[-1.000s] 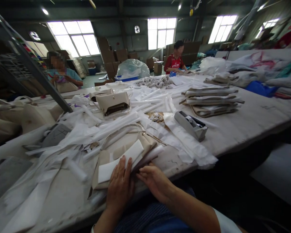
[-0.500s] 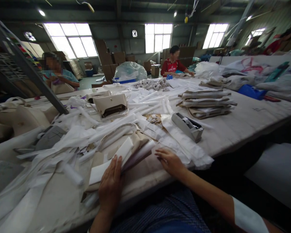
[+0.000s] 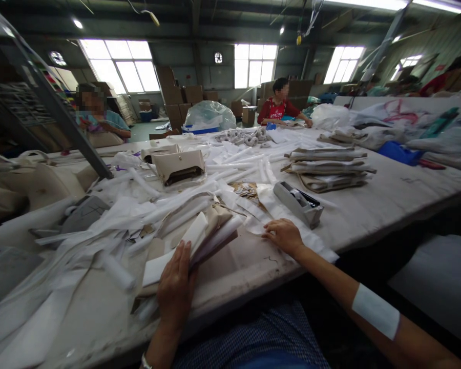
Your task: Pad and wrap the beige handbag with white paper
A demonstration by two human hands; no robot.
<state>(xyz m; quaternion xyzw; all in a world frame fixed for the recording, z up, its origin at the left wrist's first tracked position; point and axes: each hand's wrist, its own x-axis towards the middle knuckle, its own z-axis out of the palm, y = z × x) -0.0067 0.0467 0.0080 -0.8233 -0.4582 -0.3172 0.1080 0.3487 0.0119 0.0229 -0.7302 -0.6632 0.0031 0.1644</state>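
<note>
Pressing flat, fingers straight, with left hand (image 3: 174, 287) on folded beige piece (image 3: 218, 219) at counter (image 3: 388, 200) edge; resting right hand (image 3: 282, 236), loosely open, empty, on white paper (image 3: 318, 246) beside tape dispenser (image 3: 297, 202). Seemingly unwrapped yet; finished stack (image 3: 328, 166) beyond.

The one view comes from a camera worn on the person's head, at the near long edge of the table (image 3: 388, 200). It faces forward and tilts down, so the person's lap (image 3: 253, 343) fills the bottom edge. The left grip (image 3: 174, 287) and right grip (image 3: 284, 237) lie close below the lens. The wide lens stretches the table away toward the far windows (image 3: 255, 64), with the ceiling along the top.
</note>
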